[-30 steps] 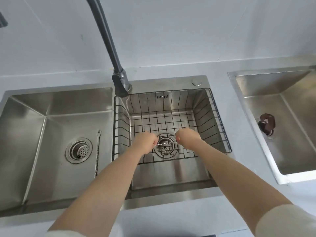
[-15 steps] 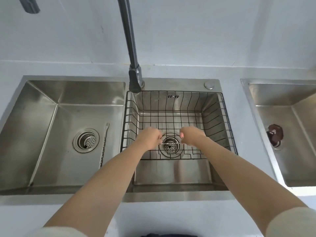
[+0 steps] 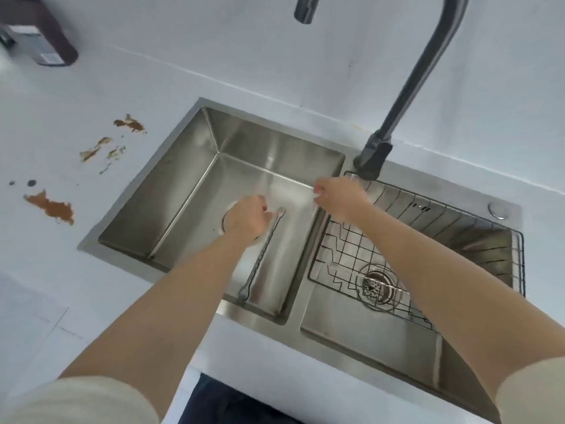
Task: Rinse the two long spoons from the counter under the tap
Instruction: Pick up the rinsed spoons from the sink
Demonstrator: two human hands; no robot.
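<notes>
1. The left hand [image 3: 247, 218] hangs low over the left basin [image 3: 183, 185], just left of the frame's centre, fingers curled into a loose fist with nothing showing inside it.
2. One long spoon [image 3: 263, 252] lies flat on that basin's floor, close to its right wall. It slants from the lower end near the front edge up to a tip just beside the left thumb, with a sliver of steel between them.
3. The right hand [image 3: 339, 197] sits a little higher in the frame, over the ridge between the two basins, knuckles bent and fingertips drawn together.
4. There is a pale blur at those fingertips. It may be the second spoon, but I cannot tell whether they pinch anything.
5. The dark tap [image 3: 428, 71] rises from its base behind the right hand, arches across the upper right and ends in a spout at the top centre of the frame.
6. A black wire basket [image 3: 458, 228] fills the back of the right basin [image 3: 382, 347], with the drain strainer [image 3: 374, 286] showing through it below the right forearm.
7. On the pale counter [image 3: 76, 286], brown stains [image 3: 52, 206] dot the left side, and a dark container [image 3: 46, 41] stands in the upper left corner.
</notes>
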